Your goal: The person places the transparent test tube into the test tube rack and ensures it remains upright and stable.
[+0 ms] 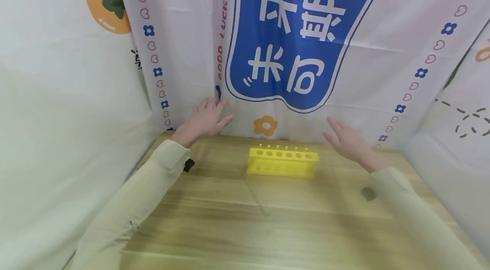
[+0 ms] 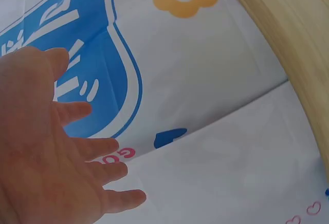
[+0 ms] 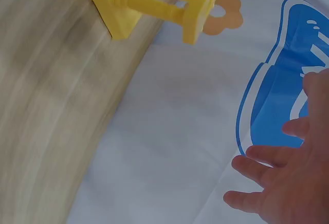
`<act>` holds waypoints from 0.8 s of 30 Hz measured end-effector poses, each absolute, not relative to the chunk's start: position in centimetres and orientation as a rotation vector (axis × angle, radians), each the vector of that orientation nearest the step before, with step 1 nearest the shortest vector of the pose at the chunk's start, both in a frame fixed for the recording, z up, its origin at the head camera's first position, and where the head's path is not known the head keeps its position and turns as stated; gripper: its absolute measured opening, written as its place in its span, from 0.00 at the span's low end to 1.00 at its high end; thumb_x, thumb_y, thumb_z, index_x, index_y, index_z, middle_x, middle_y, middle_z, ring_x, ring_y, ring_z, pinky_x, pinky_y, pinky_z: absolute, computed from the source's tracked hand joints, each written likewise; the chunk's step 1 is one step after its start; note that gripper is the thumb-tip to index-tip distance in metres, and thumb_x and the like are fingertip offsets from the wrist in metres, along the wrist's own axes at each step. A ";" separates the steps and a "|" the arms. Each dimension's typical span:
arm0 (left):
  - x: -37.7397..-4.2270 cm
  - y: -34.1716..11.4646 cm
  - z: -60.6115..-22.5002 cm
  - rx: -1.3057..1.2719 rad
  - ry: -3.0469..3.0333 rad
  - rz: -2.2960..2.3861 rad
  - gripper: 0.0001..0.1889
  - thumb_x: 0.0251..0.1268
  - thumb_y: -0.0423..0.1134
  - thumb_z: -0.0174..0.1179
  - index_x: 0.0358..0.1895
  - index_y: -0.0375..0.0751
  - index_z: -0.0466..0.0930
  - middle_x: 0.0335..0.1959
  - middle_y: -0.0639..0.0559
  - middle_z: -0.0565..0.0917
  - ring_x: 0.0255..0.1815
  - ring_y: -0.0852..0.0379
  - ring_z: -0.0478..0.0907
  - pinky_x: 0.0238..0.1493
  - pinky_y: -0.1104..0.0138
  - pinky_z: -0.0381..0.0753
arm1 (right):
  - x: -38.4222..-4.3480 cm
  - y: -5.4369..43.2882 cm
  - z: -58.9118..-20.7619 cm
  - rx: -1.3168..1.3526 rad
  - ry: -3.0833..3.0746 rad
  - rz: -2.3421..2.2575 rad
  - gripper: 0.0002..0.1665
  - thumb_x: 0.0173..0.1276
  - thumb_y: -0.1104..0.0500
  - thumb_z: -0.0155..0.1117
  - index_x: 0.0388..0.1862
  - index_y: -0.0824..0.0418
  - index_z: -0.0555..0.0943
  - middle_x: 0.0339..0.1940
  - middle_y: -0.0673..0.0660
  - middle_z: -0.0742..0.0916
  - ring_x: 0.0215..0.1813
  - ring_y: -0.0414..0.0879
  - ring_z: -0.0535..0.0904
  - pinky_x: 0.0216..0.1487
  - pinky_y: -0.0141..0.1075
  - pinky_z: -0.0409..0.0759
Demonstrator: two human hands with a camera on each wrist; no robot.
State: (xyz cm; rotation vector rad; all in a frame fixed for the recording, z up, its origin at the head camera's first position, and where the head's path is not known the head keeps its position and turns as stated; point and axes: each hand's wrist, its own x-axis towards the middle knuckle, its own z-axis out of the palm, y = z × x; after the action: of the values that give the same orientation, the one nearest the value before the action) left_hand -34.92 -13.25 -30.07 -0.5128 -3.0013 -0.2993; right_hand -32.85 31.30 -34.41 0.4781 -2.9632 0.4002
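Observation:
A yellow test tube rack (image 1: 283,162) with a row of round holes and short pegs stands near the back of the table. In front of its left end lies a thin clear glass tube (image 1: 257,195), faint against the wood. My left hand (image 1: 204,119) is raised to the left of the rack with fingers spread, holding nothing. On the other side my right hand (image 1: 349,142) hovers to the right of the rack, its fingers extended and holding nothing. The right wrist view shows the rack's end (image 3: 149,5) well apart from the right hand (image 3: 288,167).
A wooden table (image 1: 214,236) spans the lower view. Behind it hangs a white cloth (image 1: 183,49) with a blue printed panel and an orange flower. White cloth walls (image 1: 57,134) close in both sides.

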 end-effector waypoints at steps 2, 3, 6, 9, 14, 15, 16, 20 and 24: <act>-34.7 -13.1 -30.3 -0.525 -3.004 -0.339 0.37 0.74 0.63 0.38 0.79 0.50 0.47 0.79 0.36 0.48 0.80 0.34 0.42 0.72 0.31 0.49 | -32.8 31.2 -34.7 0.492 -2.953 0.426 0.42 0.79 0.39 0.36 0.80 0.63 0.47 0.78 0.70 0.58 0.76 0.71 0.53 0.76 0.63 0.50; -34.6 -13.0 -30.4 -0.529 -3.006 -0.362 0.37 0.74 0.63 0.38 0.79 0.50 0.47 0.80 0.37 0.48 0.80 0.34 0.42 0.72 0.32 0.49 | -32.8 31.2 -34.9 0.502 -2.943 0.427 0.41 0.79 0.40 0.36 0.80 0.64 0.48 0.78 0.71 0.59 0.76 0.71 0.54 0.76 0.63 0.51; -34.6 -12.8 -30.7 -0.542 -3.015 -0.405 0.37 0.74 0.64 0.37 0.79 0.50 0.46 0.80 0.37 0.48 0.79 0.34 0.44 0.72 0.33 0.50 | -33.0 31.2 -35.4 0.516 -2.926 0.449 0.40 0.80 0.41 0.37 0.79 0.66 0.50 0.77 0.72 0.60 0.76 0.71 0.55 0.76 0.62 0.51; -34.6 -12.6 -31.4 -0.563 -3.021 -0.431 0.37 0.74 0.64 0.37 0.79 0.49 0.46 0.80 0.37 0.49 0.79 0.34 0.45 0.74 0.35 0.50 | -33.1 31.2 -36.3 0.518 -2.917 0.510 0.40 0.79 0.42 0.38 0.78 0.67 0.52 0.77 0.72 0.60 0.76 0.70 0.55 0.76 0.61 0.52; -34.6 -12.5 -32.6 -0.612 -3.006 -0.473 0.38 0.75 0.63 0.38 0.79 0.46 0.46 0.78 0.35 0.52 0.78 0.33 0.49 0.75 0.38 0.51 | -33.0 31.5 -37.7 0.522 -2.894 0.608 0.40 0.79 0.43 0.43 0.76 0.70 0.54 0.76 0.73 0.61 0.75 0.70 0.56 0.76 0.62 0.53; -34.6 -12.4 -32.8 -0.619 -3.005 -0.484 0.38 0.75 0.63 0.38 0.79 0.45 0.46 0.78 0.35 0.53 0.78 0.33 0.50 0.75 0.39 0.52 | -33.0 31.5 -37.9 0.520 -2.894 0.628 0.40 0.79 0.44 0.44 0.76 0.70 0.53 0.76 0.73 0.61 0.76 0.70 0.55 0.76 0.62 0.52; -34.6 -12.3 -33.0 -0.621 -3.003 -0.493 0.38 0.74 0.64 0.37 0.79 0.45 0.46 0.78 0.35 0.53 0.78 0.34 0.51 0.76 0.40 0.53 | -32.9 31.5 -38.1 0.519 -2.894 0.641 0.40 0.79 0.44 0.44 0.76 0.70 0.53 0.76 0.73 0.61 0.76 0.70 0.55 0.76 0.62 0.52; -34.5 -12.0 -34.1 -0.627 -3.019 -0.567 0.39 0.74 0.63 0.39 0.79 0.45 0.46 0.78 0.36 0.55 0.77 0.37 0.54 0.76 0.44 0.56 | -32.6 31.5 -39.0 0.487 -2.934 0.728 0.41 0.79 0.43 0.42 0.79 0.66 0.49 0.78 0.70 0.57 0.78 0.68 0.52 0.76 0.63 0.49; -34.3 -11.8 -35.1 -0.634 -3.031 -0.634 0.38 0.75 0.61 0.41 0.79 0.44 0.47 0.78 0.37 0.55 0.77 0.37 0.54 0.76 0.43 0.57 | -32.4 31.3 -39.9 0.452 -2.950 0.787 0.42 0.78 0.40 0.41 0.79 0.63 0.49 0.79 0.67 0.57 0.78 0.66 0.52 0.77 0.62 0.50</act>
State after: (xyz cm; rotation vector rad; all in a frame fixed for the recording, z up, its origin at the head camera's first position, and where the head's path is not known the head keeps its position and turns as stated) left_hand -34.29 -11.79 -35.10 -0.6338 -3.0311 -0.6335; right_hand -32.44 31.35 -39.95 0.4523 -2.9501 0.7870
